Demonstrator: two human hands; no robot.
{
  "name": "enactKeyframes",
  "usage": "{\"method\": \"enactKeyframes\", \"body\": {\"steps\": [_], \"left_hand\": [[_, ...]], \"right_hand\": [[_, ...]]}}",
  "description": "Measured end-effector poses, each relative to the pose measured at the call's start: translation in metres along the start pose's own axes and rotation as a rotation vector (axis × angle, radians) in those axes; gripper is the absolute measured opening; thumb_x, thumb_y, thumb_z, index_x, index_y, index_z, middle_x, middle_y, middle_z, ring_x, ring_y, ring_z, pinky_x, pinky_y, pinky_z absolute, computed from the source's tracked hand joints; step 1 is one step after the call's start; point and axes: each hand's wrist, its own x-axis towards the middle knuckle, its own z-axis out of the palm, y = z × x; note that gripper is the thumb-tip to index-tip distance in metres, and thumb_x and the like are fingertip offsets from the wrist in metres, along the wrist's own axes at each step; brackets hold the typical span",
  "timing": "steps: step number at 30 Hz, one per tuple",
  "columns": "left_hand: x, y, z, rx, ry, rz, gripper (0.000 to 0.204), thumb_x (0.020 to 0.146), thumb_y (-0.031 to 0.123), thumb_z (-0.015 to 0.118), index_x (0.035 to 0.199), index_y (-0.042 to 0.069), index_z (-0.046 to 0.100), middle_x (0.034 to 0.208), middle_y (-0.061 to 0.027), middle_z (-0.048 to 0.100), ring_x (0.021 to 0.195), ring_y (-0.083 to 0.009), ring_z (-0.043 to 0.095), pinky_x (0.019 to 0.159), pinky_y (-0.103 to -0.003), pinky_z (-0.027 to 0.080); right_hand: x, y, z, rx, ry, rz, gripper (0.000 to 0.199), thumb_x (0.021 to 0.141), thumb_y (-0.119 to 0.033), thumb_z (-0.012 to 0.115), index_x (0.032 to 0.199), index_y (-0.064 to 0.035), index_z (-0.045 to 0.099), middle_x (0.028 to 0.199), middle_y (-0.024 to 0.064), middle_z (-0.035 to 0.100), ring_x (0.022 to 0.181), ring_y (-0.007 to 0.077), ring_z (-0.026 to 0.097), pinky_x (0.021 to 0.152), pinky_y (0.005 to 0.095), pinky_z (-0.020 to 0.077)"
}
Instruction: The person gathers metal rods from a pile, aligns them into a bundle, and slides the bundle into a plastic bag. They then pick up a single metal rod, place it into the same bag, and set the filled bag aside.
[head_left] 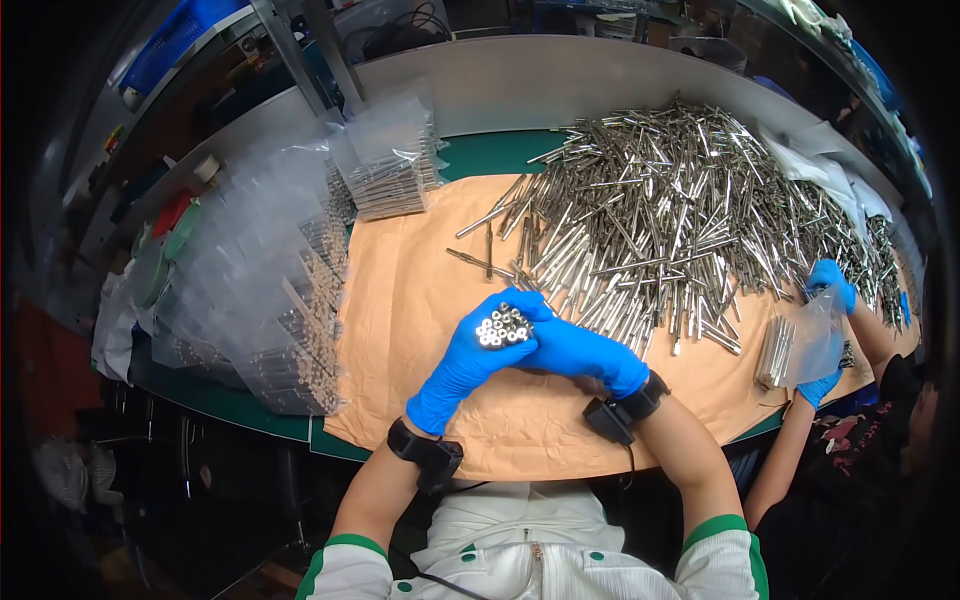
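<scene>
My left hand [468, 358], in a blue glove, is closed around a bundle of short metal rods [503, 326] held end-up, their hollow tips facing me. Also gloved in blue, my right hand [583, 352] presses against the bundle from the right, its fingers wrapped around the same rods. Both hands hover over the brown paper sheet [410, 300] near its middle. Just beyond my fingers begins a big loose heap of metal rods [680, 220], spreading to the far right.
Clear plastic bags packed with rods [290, 300] lie stacked on the left, more of these packed bags [390, 165] at the back. At the right a co-worker's blue-gloved hands [825, 330] hold a clear bag with rods. The green table edge [270, 420] runs below.
</scene>
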Motion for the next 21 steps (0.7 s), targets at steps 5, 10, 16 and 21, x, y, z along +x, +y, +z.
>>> {"method": "enactKeyframes", "body": {"steps": [5, 10, 16, 21], "left_hand": [[-0.003, 0.010, -0.001, 0.078, -0.055, 0.013, 0.051, 0.072, 0.001, 0.070, 0.119, 0.000, 0.048, 0.111, -0.0078, 0.056, 0.102, -0.0138, 0.052, 0.091, -0.027, 0.042], [0.002, 0.010, 0.002, 0.147, -0.054, 0.057, 0.053, 0.071, 0.002, 0.071, 0.120, 0.001, 0.049, 0.112, -0.0077, 0.056, 0.103, -0.0139, 0.052, 0.091, -0.026, 0.042], [0.004, 0.015, -0.004, 0.053, -0.047, -0.034, 0.056, 0.069, 0.002, 0.072, 0.120, 0.001, 0.049, 0.121, -0.0128, 0.052, 0.113, -0.0188, 0.049, 0.094, -0.030, 0.042], [0.002, 0.030, -0.001, -0.016, -0.058, -0.094, 0.064, 0.069, 0.002, 0.072, 0.126, 0.001, 0.043, 0.121, -0.0114, 0.052, 0.111, -0.0164, 0.049, 0.094, -0.029, 0.042]], "right_hand": [[0.000, 0.000, -0.001, 0.092, -0.001, -0.039, 0.037, 0.078, -0.014, 0.067, 0.113, -0.0067, 0.056, 0.121, 0.0128, 0.049, 0.105, 0.0252, 0.050, 0.093, 0.0329, 0.0396], [0.003, 0.006, -0.004, 0.092, -0.024, 0.099, 0.038, 0.076, -0.014, 0.070, 0.111, -0.0064, 0.057, 0.112, 0.0099, 0.056, 0.100, 0.0219, 0.054, 0.089, 0.0327, 0.0424], [0.006, -0.025, -0.007, 0.180, -0.061, 0.099, 0.040, 0.073, -0.016, 0.073, 0.109, -0.0067, 0.058, 0.106, 0.0087, 0.058, 0.096, 0.0206, 0.057, 0.086, 0.0330, 0.0443], [0.006, -0.018, -0.004, 0.084, 0.007, -0.017, 0.040, 0.072, -0.018, 0.074, 0.108, -0.0074, 0.059, 0.109, 0.0081, 0.057, 0.096, 0.0196, 0.056, 0.086, 0.0330, 0.0446]]}}
